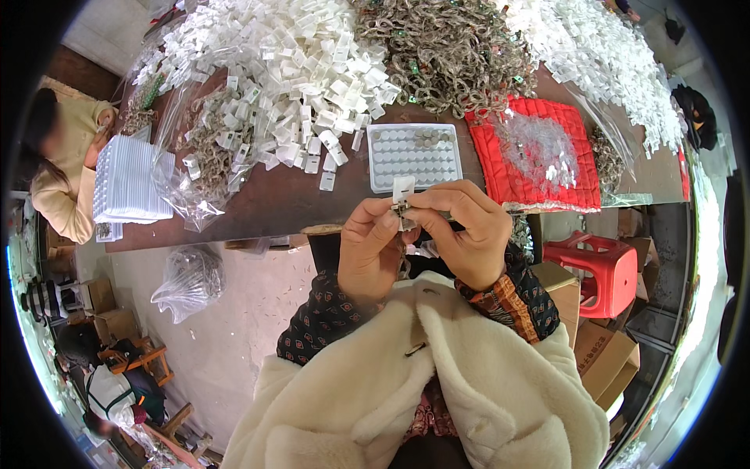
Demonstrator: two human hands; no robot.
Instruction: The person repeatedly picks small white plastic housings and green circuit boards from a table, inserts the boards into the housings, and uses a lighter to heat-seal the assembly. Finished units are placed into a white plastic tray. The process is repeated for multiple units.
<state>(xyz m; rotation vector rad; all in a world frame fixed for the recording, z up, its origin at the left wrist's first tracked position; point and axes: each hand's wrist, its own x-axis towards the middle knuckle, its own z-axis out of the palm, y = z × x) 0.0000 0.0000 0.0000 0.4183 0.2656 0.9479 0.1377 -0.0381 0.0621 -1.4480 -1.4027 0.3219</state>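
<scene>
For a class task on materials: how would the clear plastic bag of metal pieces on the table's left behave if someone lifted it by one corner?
The clear plastic bag looks thin and crumpled, so it would probably sag. Its metal pieces lie loose, so they would likely slide downward, perhaps spilling through any opening.

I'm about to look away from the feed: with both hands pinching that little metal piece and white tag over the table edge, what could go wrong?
1. The metal piece and white tag sit between left hand and right hand near the table edge; a slip might drop them to the floor.
2. An elbow could nudge the compartment tray close by.
</scene>
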